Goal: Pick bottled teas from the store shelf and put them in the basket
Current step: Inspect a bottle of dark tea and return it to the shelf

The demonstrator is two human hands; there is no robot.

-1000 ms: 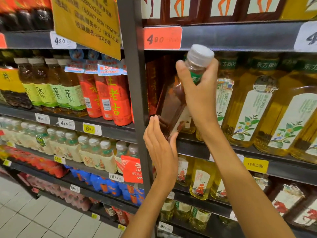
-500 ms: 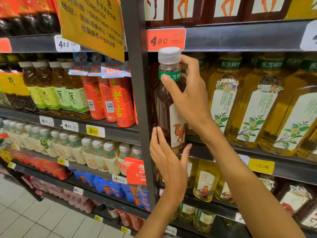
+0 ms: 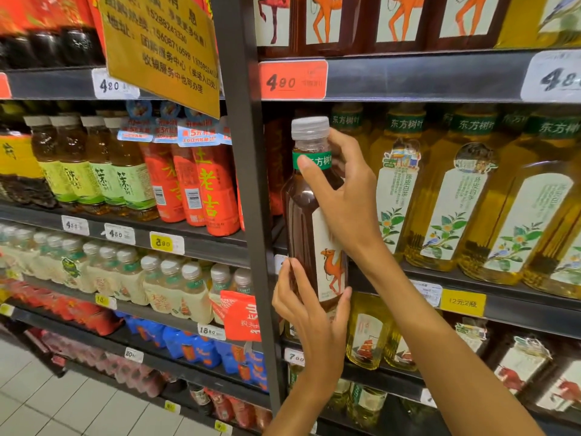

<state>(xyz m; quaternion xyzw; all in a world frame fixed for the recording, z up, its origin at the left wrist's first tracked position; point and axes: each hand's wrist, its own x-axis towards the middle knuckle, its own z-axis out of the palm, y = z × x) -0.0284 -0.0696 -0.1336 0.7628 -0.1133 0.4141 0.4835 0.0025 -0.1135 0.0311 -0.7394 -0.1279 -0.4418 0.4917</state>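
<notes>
**Dark tea bottle drawn upright off the shelf, held in both hands**

The dark tea bottle, tilted steeply with its cap leaning right a second before, had been brought upright and forward, clear of the shelf edge and in front of the upright post. The right hand gripped it around the neck and shoulder, thumb across the green neck band, fingers curled behind. The left hand, which earlier hovered spread beneath the tilted base, now cupped the lower body, thumb on the label side and fingers wrapped round the far side. Judged from this, the pick was effectively complete and the transfer remained; the basket was not in view, so its place could not be told. Rows of yellow tea bottles stood on the same shelf just to the right, untouched, beneath the red price tag
</notes>
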